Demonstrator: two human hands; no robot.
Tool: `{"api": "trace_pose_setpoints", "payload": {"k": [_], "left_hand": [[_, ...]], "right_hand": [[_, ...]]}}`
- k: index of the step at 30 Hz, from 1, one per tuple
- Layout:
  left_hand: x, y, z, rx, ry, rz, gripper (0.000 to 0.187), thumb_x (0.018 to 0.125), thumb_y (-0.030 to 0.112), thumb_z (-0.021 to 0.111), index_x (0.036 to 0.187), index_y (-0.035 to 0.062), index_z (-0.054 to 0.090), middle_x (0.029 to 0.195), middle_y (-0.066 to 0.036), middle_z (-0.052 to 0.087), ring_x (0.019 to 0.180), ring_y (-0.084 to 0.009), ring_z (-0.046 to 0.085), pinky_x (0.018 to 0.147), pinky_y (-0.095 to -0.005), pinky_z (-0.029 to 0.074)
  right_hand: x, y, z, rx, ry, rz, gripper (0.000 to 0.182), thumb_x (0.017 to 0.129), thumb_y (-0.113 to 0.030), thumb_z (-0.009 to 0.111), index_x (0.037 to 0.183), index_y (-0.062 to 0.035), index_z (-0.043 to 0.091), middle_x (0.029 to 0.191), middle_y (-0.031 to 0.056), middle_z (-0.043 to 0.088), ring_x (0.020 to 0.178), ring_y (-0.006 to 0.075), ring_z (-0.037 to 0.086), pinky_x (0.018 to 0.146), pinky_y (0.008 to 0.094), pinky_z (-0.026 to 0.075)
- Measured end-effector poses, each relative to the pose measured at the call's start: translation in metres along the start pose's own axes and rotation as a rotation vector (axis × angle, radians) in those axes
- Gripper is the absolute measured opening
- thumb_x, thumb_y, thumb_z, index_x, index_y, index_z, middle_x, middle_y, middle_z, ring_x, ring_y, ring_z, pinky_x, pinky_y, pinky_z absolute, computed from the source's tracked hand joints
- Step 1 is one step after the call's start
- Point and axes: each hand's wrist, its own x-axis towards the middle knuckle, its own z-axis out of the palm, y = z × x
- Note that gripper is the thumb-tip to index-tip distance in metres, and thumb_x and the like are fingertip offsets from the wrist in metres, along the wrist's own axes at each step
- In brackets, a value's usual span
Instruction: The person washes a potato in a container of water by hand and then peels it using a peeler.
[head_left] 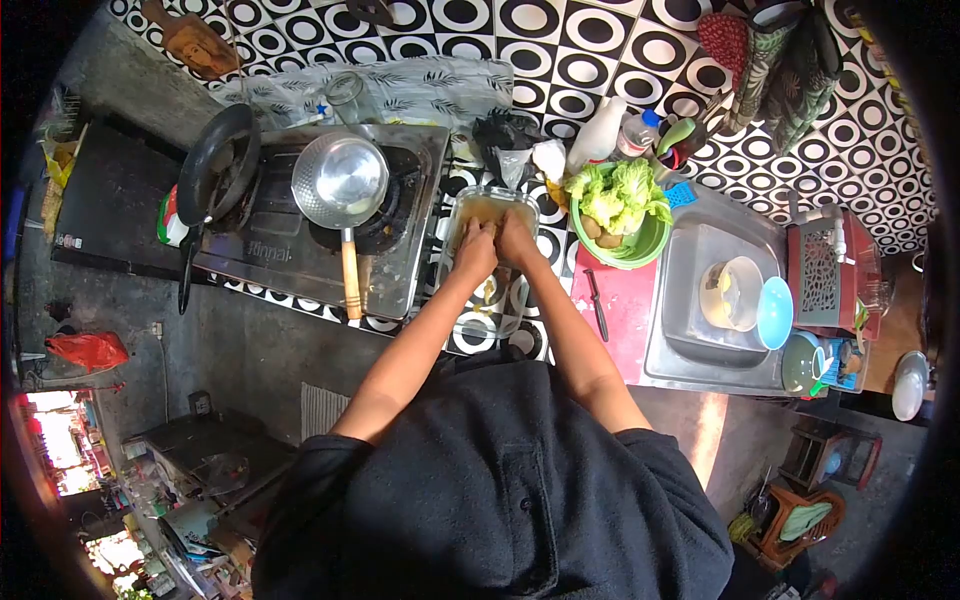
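Both my hands are together in a clear rectangular container (pixel 533 207) that holds something brownish, perhaps cloudy liquid. My left hand (pixel 477 250) reaches in from the left, its fingers bent downward and pressed together. My right hand (pixel 514 240) is beside it, almost touching, its fingers curled in. Whatever lies between the fingers is too small and hidden to name. Small yellowish bits (pixel 489 291) show at the near part of the container.
Left is a gas stove (pixel 270 254) with a steel saucepan (pixel 345 182) and a black frying pan (pixel 218 165). To the right are a green basin (pixel 640 250) of leafy vegetables, a knife (pixel 597 305) on a red board (pixel 625 330), and a sink (pixel 690 345) holding bowls.
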Motion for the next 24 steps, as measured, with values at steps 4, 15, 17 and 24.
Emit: {"api": "trace_pose_setpoints", "payload": {"k": [4,15,17,24], "left_hand": [[-0.001,-0.001,-0.003,-0.049,-0.018,0.011,0.046,0.081,-0.004,0.059,0.127,-0.0026,0.053,0.139,-0.031,0.041,0.132,-0.0473,0.039,0.109,-0.0483,0.038],[-0.011,-0.013,-0.002,-0.073,0.094,0.078,0.049,0.08,-0.003,0.065,0.127,-0.0015,0.053,0.125,-0.025,0.049,0.115,-0.0444,0.052,0.097,-0.0467,0.045],[-0.011,-0.015,0.001,-0.061,0.107,0.088,0.049,0.08,-0.003,0.066,0.127,-0.0012,0.053,0.124,-0.024,0.049,0.114,-0.044,0.052,0.097,-0.0466,0.045],[-0.008,-0.022,0.003,-0.065,0.092,0.111,0.051,0.08,-0.002,0.066,0.129,-0.0016,0.052,0.126,-0.024,0.048,0.115,-0.0427,0.052,0.097,-0.0452,0.045]], "right_hand": [[0.004,0.009,0.007,-0.014,0.01,-0.034,0.029,0.088,-0.016,0.06,0.102,0.0078,0.052,0.104,0.0358,0.061,0.098,0.0455,0.062,0.086,0.0459,0.049],[-0.006,-0.011,-0.011,-0.003,-0.064,-0.007,0.028,0.087,-0.011,0.058,0.106,0.0085,0.055,0.102,0.0346,0.063,0.096,0.046,0.063,0.083,0.0469,0.051],[-0.003,0.0,-0.005,-0.001,-0.047,-0.046,0.025,0.086,-0.011,0.058,0.103,0.0077,0.055,0.098,0.0339,0.064,0.092,0.0464,0.063,0.08,0.0475,0.051],[-0.001,-0.005,-0.021,-0.049,-0.121,-0.124,0.025,0.086,-0.008,0.054,0.106,0.0073,0.058,0.1,0.0321,0.065,0.096,0.0447,0.063,0.084,0.0462,0.05]]}}
